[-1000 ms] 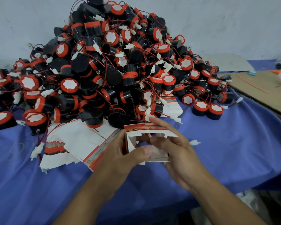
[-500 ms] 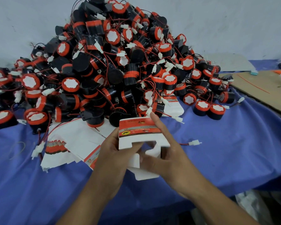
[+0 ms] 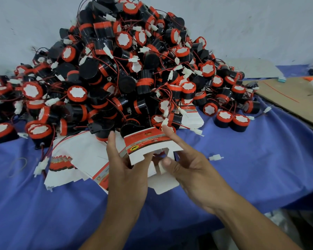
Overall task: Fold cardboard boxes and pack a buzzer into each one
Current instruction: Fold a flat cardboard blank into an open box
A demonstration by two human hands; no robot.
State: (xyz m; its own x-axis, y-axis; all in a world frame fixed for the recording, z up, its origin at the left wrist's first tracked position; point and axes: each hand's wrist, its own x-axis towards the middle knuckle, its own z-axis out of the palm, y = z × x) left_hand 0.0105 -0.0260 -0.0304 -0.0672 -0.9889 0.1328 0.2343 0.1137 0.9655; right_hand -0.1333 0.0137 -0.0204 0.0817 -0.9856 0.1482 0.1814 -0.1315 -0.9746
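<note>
**Head view of the packing station.** The table (image 3: 251,177) is draped in blue cloth.

The box (image 3: 145,143) is half folded, with a red band above and white below. It is held off the cloth at the near middle, just in front of the foot of the pile.

The left hand (image 3: 124,170) grips the box's left side, thumb on the near white face and forefinger straight up past the far left corner. The box hides its other fingers.

The right hand (image 3: 193,170) is clamped on the right side. Its forefinger lies along the upper right edge and its thumb presses a small white flap at the open bottom. A larger white flap hangs loose below, between the wrists.

The buzzers (image 3: 126,73) are black cylinders with orange-red rims and white faces, tangled in red wires. They are heaped against the wall (image 3: 260,24) and cover the left and middle of the table. The heap's lowest units and a dangling plug (image 3: 165,121) sit just beyond the box's top edge and the right forefinger.

The blanks (image 3: 79,156) lie fanned flat on the cloth. Their far edge is under the heap and their right corner is under the left hand and forearm.

A second stack (image 3: 192,120) shows beneath the heap, beyond the right forefinger. Two upright units (image 3: 231,120) stand just clear of the heap on the right.

A loose connector (image 3: 215,157) lies on the cloth near the right hand. A cardboard sheet (image 3: 293,94) lies at the far right.
</note>
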